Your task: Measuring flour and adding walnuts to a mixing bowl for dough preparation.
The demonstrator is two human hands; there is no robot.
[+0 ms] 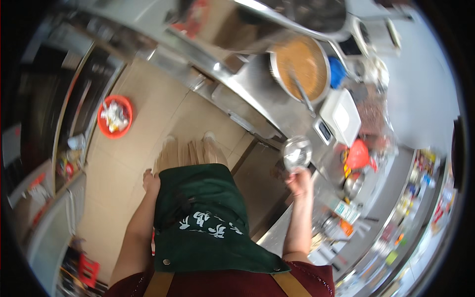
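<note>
My right hand grips a round, shiny steel dish-like utensil beside the counter, slightly blurred. My left hand hangs open beside the green apron, holding nothing that I can see. On the steel counter a large steel pot holds orange-brown liquid with a long-handled utensil in it. A white rectangular container stands below the pot in the picture, next to a small black-screened device.
An orange-red bin with white waste stands on the tiled floor at the left, beside dark glass-fronted equipment. At the right are a red funnel-like item, steel bowls and shelves of small items. A red crate sits at lower left.
</note>
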